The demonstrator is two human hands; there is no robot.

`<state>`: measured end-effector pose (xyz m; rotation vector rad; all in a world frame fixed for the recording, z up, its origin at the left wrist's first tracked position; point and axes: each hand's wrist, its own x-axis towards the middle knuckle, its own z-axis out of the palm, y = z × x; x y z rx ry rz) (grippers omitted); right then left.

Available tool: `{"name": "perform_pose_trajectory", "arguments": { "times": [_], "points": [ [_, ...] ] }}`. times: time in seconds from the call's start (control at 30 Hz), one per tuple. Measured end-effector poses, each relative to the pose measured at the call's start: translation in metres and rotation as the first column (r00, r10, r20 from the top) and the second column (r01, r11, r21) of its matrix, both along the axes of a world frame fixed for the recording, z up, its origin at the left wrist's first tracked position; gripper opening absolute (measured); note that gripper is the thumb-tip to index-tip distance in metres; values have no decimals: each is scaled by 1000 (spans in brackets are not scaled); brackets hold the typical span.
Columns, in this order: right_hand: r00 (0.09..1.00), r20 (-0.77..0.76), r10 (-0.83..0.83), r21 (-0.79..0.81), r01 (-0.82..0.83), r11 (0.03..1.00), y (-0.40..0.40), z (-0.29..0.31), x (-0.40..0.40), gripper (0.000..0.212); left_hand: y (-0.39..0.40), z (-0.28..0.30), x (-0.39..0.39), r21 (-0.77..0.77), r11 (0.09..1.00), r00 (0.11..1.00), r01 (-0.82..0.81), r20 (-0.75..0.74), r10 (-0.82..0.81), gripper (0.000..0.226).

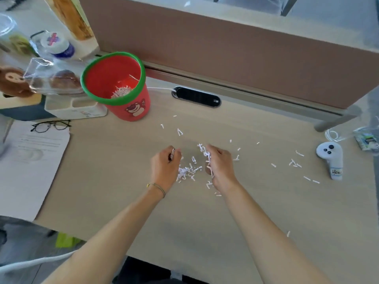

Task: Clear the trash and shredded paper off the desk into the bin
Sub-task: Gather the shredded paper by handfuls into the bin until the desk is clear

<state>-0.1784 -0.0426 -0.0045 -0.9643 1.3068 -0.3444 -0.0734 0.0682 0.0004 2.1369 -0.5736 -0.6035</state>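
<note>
Shredded white paper lies scattered over the middle of the wooden desk, with more strips strewn to the right. My left hand rests at the left edge of the main pile, fingers curled onto the strips. My right hand sits at the pile's right edge, and its curled fingers hold a clump of strips. The red bin with a green rim stands at the back left of the desk and has shredded paper at its bottom.
Glasses lie on white sheets at the left. A white controller rests at the right. A brown partition runs along the desk's back, behind a black cable port. Bagged snacks and a white box crowd the back left.
</note>
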Motion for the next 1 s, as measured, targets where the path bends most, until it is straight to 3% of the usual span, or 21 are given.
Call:
{"name": "perform_pose_trajectory", "arguments": {
  "times": [0.13,0.27,0.43,0.57,0.83,1.0],
  "points": [
    [997,62,48,-69,-44,997,-4,37,33,35,-2,33,25,-67,997,996,-45,69,49,44],
    [987,114,117,-121,-103,987,-3,73,88,13,-3,63,70,-143,985,987,-92,119,109,48],
    [978,161,132,-118,-113,987,-9,106,167,36,-10,88,137,-212,974,975,-75,190,116,48],
    [981,159,110,-115,-92,989,-19,125,217,38,-16,96,199,-203,978,970,-47,223,93,46],
    [982,70,174,-207,-156,966,-31,114,287,19,-36,93,295,81,988,954,134,260,-151,45],
    [980,54,193,-247,-174,953,-33,100,312,29,-53,77,328,367,889,875,274,287,-389,34]
  ]
}}
